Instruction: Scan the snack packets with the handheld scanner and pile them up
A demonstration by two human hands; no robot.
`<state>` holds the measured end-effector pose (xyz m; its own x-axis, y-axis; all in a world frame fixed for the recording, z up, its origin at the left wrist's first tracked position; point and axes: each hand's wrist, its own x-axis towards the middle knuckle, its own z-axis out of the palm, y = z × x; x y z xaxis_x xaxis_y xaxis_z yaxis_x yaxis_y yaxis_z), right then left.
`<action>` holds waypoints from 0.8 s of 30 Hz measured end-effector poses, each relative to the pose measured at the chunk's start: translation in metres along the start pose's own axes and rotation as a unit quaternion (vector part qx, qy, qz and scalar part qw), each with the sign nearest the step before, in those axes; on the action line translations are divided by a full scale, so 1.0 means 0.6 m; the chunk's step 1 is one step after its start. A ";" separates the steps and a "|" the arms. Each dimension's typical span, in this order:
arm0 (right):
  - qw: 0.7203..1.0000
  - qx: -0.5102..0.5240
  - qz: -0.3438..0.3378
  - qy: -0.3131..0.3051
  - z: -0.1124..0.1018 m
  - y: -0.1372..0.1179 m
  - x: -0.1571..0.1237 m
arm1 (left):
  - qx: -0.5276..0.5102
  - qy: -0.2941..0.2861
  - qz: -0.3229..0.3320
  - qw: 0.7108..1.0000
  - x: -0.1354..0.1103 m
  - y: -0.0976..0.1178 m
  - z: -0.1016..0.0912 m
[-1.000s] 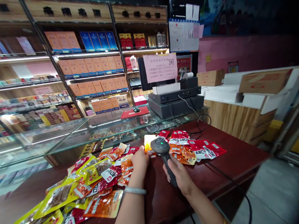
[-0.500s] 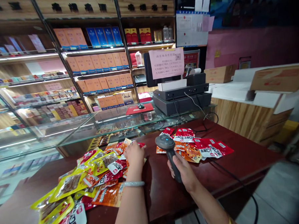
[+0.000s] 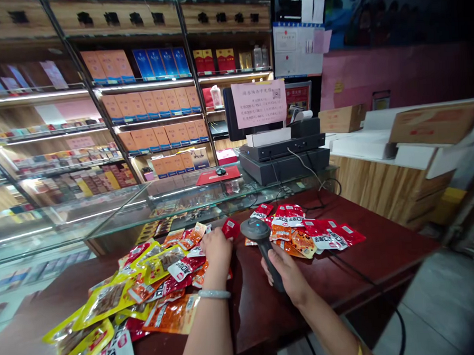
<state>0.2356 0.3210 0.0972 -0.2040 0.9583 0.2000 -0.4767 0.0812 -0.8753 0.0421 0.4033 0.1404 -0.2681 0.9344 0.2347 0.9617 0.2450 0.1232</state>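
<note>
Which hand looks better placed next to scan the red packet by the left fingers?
Probably the right hand: it grips the scanner, whose head is near the red packet. The left hand, beside the packet, has no scanner.

- My right hand (image 3: 286, 274) grips a dark scanner (image 3: 267, 251) above the counter (image 3: 250, 309).
- My left hand (image 3: 217, 248) holds a red packet (image 3: 231, 228) beside heaped snack packets (image 3: 106, 302).

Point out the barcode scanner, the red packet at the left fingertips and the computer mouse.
Barcode scanner (image 3: 265, 244), head view: upper handle.
Red packet (image 3: 230, 228), head view: middle of visible part.
Computer mouse (image 3: 221, 171), head view: top.
</note>
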 end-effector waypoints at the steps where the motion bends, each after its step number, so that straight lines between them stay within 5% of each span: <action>1: 1.000 -0.001 0.000 -0.001 0.001 -0.001 0.000 | -0.003 0.004 0.008 1.000 0.001 0.002 -0.001; 7: 1.000 -0.003 0.004 0.001 0.008 -0.011 -0.003 | -0.110 0.067 0.042 0.991 -0.003 0.022 -0.009; 16: 1.000 0.015 -0.014 -0.007 0.006 -0.010 -0.009 | -0.358 0.127 -0.062 0.923 -0.012 0.038 -0.017; 20: 1.000 0.020 -0.018 -0.007 0.006 -0.009 -0.009 | -0.487 0.073 -0.125 0.861 -0.001 0.049 0.000; 24: 0.999 0.020 -0.025 -0.007 0.008 -0.011 -0.007 | -0.561 0.013 -0.071 0.825 0.004 0.059 0.024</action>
<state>0.2355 0.3150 0.1039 -0.1899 0.9496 0.2492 -0.5199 0.1181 -0.8460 0.0763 0.4178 0.1317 -0.3883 0.9077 0.1590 0.2653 -0.0551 0.9626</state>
